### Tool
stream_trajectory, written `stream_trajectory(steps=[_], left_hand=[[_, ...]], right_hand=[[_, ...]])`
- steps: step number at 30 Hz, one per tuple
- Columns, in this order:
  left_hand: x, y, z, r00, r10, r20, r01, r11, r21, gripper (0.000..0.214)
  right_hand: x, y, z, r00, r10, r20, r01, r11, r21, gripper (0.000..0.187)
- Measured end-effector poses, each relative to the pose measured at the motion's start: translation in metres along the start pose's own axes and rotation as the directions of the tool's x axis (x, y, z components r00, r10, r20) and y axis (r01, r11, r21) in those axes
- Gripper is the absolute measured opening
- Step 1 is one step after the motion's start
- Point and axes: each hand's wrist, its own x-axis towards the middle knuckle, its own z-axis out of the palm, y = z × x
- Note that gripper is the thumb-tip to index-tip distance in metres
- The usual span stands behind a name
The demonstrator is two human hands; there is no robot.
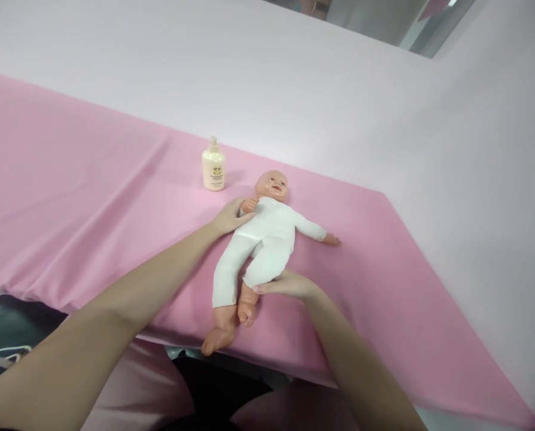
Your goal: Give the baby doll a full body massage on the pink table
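Note:
A baby doll (267,220) with a white cloth body lies on its back on the pink-covered table (361,299). Its head points away from me and its bare feet lie toward the near edge. My left hand (231,216) is closed around the doll's arm beside its chest, thumb on the front; its other fingers are partly hidden. Lower down, my right hand (286,284) grips the doll's bent leg near the knee, with the thumb on top and the fingers tucked underneath. The doll's other arm stretches out to the right.
Beyond my left hand, a cream pump bottle (214,170) with a printed label stands upright near the table's back edge. A white wall (195,78) rises behind the table. Dark items and pale cables (7,359) show below the cloth at lower left.

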Motion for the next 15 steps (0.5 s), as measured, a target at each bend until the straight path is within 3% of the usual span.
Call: stream_trajectory(steps=[7,15], left_hand=[[0.000,0.001,0.000,1.000,-0.011,-0.012,0.010,0.998,-0.061,0.051],[0.000,0.005,-0.001,1.000,0.008,-0.023,-0.010,0.997,-0.081,0.052]], right_hand=[[0.008,0.024,-0.006,0.979,-0.198,0.038,0.198,0.980,0.022,0.081],[0.005,0.016,-0.002,0.980,-0.199,0.016,0.199,0.980,0.015,0.073]])
